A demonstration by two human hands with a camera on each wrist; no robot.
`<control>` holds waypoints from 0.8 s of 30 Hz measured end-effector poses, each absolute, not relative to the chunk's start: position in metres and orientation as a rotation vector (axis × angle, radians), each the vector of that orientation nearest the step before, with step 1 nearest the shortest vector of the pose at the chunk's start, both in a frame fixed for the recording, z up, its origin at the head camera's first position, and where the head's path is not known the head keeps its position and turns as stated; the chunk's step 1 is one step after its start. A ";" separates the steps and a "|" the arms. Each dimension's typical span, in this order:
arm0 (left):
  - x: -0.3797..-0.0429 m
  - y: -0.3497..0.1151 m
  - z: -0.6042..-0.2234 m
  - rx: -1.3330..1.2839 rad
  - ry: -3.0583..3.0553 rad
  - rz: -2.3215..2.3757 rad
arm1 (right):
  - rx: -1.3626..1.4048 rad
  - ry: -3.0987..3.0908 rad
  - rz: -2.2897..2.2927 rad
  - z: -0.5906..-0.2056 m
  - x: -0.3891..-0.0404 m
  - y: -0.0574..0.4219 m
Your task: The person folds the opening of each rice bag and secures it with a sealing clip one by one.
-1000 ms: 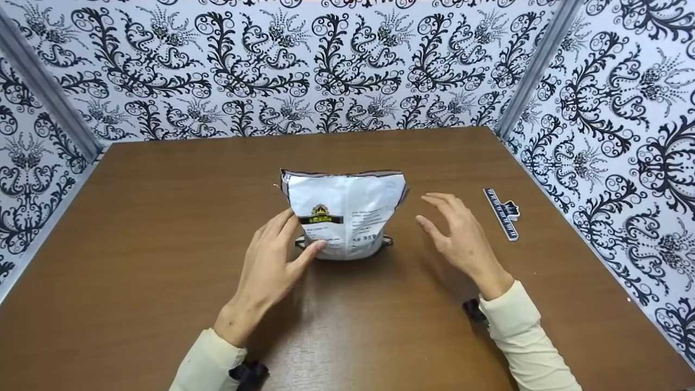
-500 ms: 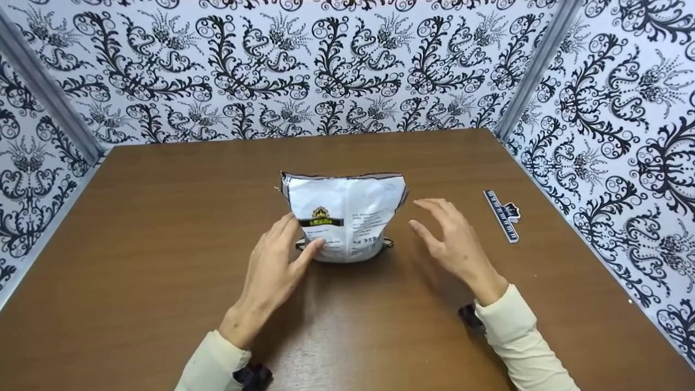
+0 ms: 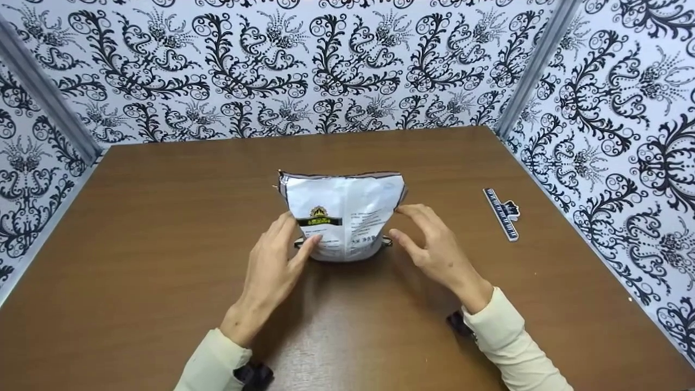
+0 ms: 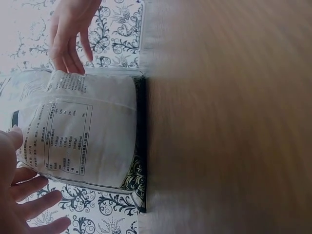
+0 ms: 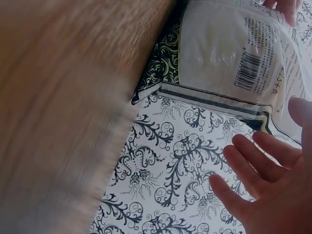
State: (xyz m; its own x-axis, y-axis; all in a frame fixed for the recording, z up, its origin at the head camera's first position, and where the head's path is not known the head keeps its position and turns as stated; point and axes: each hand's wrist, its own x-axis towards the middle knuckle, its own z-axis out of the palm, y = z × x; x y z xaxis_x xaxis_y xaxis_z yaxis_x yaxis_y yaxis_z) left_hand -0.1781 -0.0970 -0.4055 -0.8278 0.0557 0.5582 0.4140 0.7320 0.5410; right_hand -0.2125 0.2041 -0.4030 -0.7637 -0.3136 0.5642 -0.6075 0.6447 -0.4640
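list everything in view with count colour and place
printed plastic bag: one, white with dark edging, upright mid-table
plastic-looking bar-shaped clip: one, dark and white, lying right of bag
flat wood-grain table: one, brown, under bag
patterned wall panels: three, white with black scrolls, back and both sides
straight metal-looking strips: two, grey, where panels meet
small wrist-worn devices: two, black, one per wrist
long fabric sleeves: two, cream, one per arm
left grip (hand): one, bare, at bag's left side
right grip (hand): one, bare, at bag's right side
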 end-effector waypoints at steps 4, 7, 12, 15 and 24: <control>-0.178 -0.097 -0.405 -0.353 -2.417 -0.936 | 0.728 -2.405 0.917 -0.402 -0.212 0.203; -0.179 -0.096 -0.405 -0.354 -2.412 -0.946 | 0.740 -2.391 0.928 -0.402 -0.211 0.202; -0.179 -0.096 -0.403 -0.355 -2.405 -0.963 | 0.732 -2.380 0.962 -0.402 -0.213 0.200; -0.179 -0.095 -0.403 -0.353 -2.412 -0.965 | 0.704 -2.374 0.988 -0.403 -0.213 0.200; -0.181 -0.097 -0.402 -0.353 -2.407 -1.011 | 0.709 -2.275 1.057 -0.401 -0.216 0.194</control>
State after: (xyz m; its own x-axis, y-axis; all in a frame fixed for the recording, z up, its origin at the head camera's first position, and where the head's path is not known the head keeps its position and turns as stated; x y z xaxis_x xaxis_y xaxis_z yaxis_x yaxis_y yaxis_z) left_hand -0.1813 -0.0975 -0.4024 -0.8404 0.0430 0.5402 0.4157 0.6906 0.5918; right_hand -0.2157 0.1940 -0.4012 -0.7226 -0.2350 0.6501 -0.6483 0.5566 -0.5195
